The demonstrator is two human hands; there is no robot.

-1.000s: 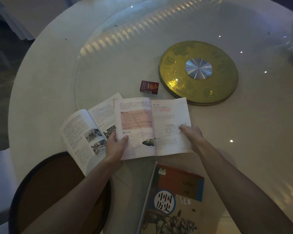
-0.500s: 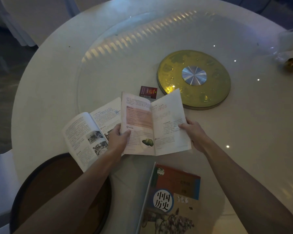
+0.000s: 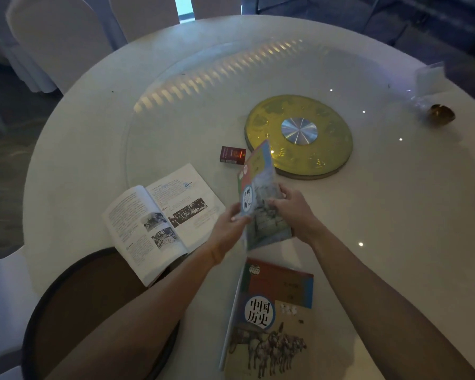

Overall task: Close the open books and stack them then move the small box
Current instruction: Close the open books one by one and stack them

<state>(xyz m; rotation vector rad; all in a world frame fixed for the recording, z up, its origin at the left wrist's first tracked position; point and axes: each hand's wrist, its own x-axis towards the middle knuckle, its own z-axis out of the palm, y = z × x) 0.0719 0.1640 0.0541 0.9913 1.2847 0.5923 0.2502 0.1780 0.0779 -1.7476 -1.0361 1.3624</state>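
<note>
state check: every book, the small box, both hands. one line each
held book: closed, cover showing, lifted and tilted, gripped by both hands
open book: open, lying flat, near edge over the dark round tray
bottom book: closed, flat on the table, cover up
small box: shut, flat on the table, untouched
left hand: gripping held book's left edge
right hand: gripping held book's right side
</note>
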